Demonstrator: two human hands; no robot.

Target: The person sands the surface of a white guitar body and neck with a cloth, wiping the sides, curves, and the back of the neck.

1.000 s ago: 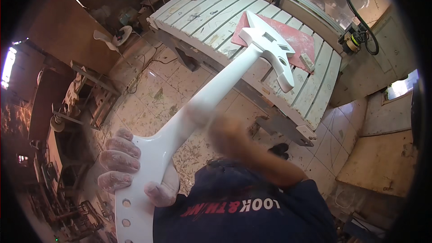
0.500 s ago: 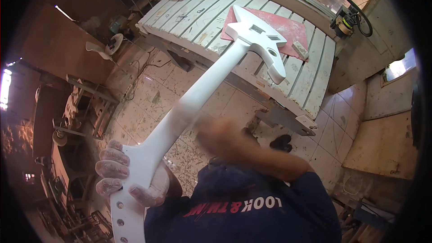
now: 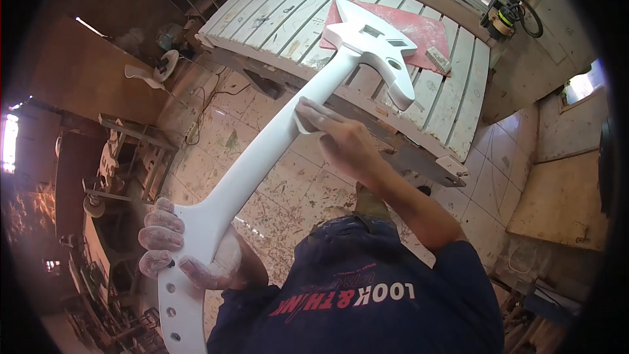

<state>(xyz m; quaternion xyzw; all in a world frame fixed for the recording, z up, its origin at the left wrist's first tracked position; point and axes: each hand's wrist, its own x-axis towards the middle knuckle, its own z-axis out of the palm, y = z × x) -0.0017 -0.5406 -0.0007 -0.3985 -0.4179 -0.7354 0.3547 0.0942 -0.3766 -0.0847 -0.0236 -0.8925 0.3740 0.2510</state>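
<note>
Guys, the white guitar point(image 3: 268, 143) has its body point(image 3: 355, 26) lying over a red pad point(image 3: 426, 31) on the slatted table point(image 3: 288, 10), left hand point(image 3: 221, 265) curled round the headstock point(image 3: 198, 228), right hand point(image 3: 346, 143) holding a pale sheet point(image 3: 304, 124) to the neck point(image 3: 244, 172), fingers nearly together.

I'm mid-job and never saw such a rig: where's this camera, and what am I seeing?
No robot here: these are a person's bare hands, seen by a wide fisheye camera on their head, looking down, so straight edges bend. The left hand grips a white guitar by its headstock. The right hand lies on the neck, with what looks like a thin pale sheet under it. The guitar's body sits over a red mat on the slatted bench; a small pale block lies at the mat's edge.
</note>
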